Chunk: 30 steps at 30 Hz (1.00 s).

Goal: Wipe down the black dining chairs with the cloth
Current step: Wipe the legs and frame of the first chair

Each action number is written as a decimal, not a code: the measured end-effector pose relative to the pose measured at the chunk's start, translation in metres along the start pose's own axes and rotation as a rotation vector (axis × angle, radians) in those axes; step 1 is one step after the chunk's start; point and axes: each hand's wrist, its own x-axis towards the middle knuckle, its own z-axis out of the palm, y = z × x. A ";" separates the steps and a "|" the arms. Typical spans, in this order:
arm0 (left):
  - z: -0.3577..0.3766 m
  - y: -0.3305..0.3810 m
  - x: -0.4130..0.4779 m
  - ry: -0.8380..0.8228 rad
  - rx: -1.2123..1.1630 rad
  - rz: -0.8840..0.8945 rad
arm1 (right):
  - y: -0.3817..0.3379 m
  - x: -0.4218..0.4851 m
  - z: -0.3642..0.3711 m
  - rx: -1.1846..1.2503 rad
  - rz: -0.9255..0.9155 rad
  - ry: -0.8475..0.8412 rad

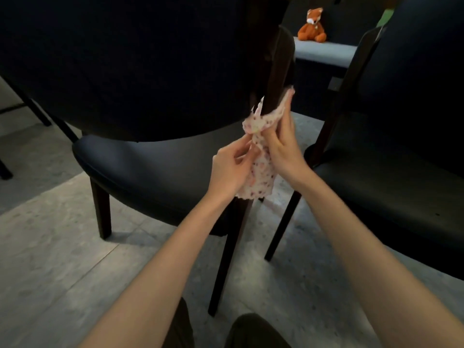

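A black dining chair (140,162) fills the left and centre of the head view, its padded back above its seat. A white cloth with pink and red spots (261,172) is wrapped around the chair's dark wooden rear post at the right edge of the back. My right hand (283,149) grips the cloth against the post, fingers curled round it. My left hand (231,169) pinches the cloth's left edge just beside the post. The cloth's lower end hangs loose between my hands. A second black dining chair (391,187) stands to the right.
The grey stone floor (62,247) spreads beneath the chairs. An orange plush fox (312,26) sits on a grey bench (324,52) in the background. Dark legs of other furniture (37,111) stand at the far left. My knees (251,330) show at the bottom edge.
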 end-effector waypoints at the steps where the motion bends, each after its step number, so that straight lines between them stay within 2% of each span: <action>1: 0.000 0.001 0.001 0.017 0.015 -0.002 | -0.003 0.005 -0.001 -0.003 -0.009 0.010; 9: -0.008 -0.032 -0.033 0.121 0.099 -0.110 | 0.019 -0.043 0.018 0.025 -0.034 0.004; 13: -0.010 -0.001 -0.031 0.255 -0.011 -0.085 | -0.023 -0.019 0.003 -0.075 -0.153 0.227; 16: -0.016 0.035 -0.028 0.361 -0.048 0.063 | -0.066 0.014 -0.006 -0.094 -0.318 0.337; 19: -0.028 0.060 -0.025 0.457 0.032 0.209 | -0.101 0.031 0.004 -0.028 -0.363 0.299; 22: -0.039 0.064 -0.027 0.512 0.131 0.287 | -0.105 0.029 0.026 0.082 -0.258 0.274; 26: -0.050 0.057 -0.041 0.497 0.169 0.307 | -0.090 0.000 0.042 0.179 -0.144 0.222; 30: -0.067 0.053 -0.046 0.559 0.196 0.316 | -0.115 -0.001 0.032 0.139 -0.290 0.174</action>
